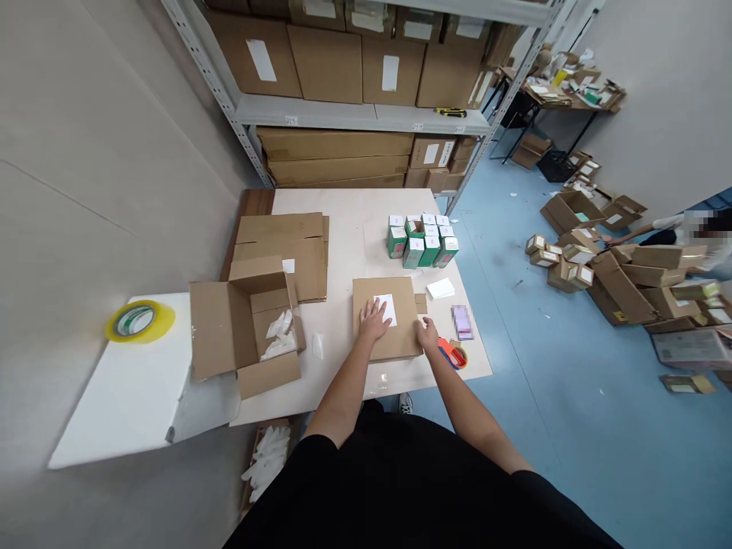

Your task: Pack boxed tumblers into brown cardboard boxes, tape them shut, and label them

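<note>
A closed brown cardboard box (394, 335) with a white label (386, 308) on top lies near the front of the pale table (343, 229). My left hand (374, 320) lies flat on the box's top, fingers spread, touching the label. My right hand (426, 333) grips the box's right edge with curled fingers. Just right of that hand sits a red and orange tape dispenser (454, 354).
An open box (245, 328) with white packing stands at the left, flattened cartons (286, 244) behind it. Green and white small boxes (420, 240) cluster at the far right, white cards (440, 289) nearby. A yellow tape roll (139, 321) rests on a white board. Shelves and scattered floor cartons (600, 259) surround.
</note>
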`<state>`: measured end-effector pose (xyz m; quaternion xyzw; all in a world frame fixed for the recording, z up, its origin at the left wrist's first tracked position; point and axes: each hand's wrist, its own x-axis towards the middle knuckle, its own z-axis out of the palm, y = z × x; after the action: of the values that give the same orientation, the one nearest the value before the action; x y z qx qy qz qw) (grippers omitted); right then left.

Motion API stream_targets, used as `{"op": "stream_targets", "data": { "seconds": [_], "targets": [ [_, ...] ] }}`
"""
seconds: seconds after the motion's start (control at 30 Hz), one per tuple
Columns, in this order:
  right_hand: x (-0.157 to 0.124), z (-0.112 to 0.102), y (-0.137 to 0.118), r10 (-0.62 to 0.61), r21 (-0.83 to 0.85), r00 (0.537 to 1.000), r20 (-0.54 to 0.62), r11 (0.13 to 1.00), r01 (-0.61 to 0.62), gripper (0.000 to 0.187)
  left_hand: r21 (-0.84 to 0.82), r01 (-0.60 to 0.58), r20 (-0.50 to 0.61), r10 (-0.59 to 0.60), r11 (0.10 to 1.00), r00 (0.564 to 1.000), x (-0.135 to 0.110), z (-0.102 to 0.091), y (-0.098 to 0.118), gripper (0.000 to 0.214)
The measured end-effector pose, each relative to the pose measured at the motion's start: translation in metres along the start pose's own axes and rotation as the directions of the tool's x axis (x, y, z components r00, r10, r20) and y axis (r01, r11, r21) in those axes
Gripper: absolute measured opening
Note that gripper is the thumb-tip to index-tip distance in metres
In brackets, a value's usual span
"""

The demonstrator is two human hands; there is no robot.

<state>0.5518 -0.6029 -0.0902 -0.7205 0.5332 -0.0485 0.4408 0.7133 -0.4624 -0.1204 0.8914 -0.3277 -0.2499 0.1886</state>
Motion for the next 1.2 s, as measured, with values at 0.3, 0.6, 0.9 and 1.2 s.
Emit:
{"op": "stream_targets", "data": {
  "seconds": [0.3, 0.6, 0.9, 1.2],
  "targets": [
    [-0.016, 0.015, -0.021, -0.039, 0.243, 0.992, 0.122, 0.97, 0.008, 0.067, -0.221, 0.094, -0.143, -0.127, 0.971, 0.981, -0.065, 0.009, -0.037, 0.077],
    [-0.066, 0.055, -0.089, -0.525, 0.442, 0.754, 0.394, 0.828, 0.346, 0.065, -0.558, 0.17, -0.141, -0.294, 0.812, 0.945, -0.107, -0.05, -0.066, 0.09],
    [-0.045, 0.074, -0.094, -0.304, 0.18, 0.872, 0.384, 0.951, 0.252, 0.079, -0.814, 0.116, -0.089, -0.319, 0.569, 0.943, -0.149, -0.067, -0.097, 0.109],
    [-0.043, 0.06, -0.098, -0.377, 0.476, 0.751, 0.542, 0.874, 0.095, 0.072, -0.892, -0.053, -0.176, -0.235, 0.45, 0.956, -0.155, -0.081, -0.075, 0.122]
  ]
}}
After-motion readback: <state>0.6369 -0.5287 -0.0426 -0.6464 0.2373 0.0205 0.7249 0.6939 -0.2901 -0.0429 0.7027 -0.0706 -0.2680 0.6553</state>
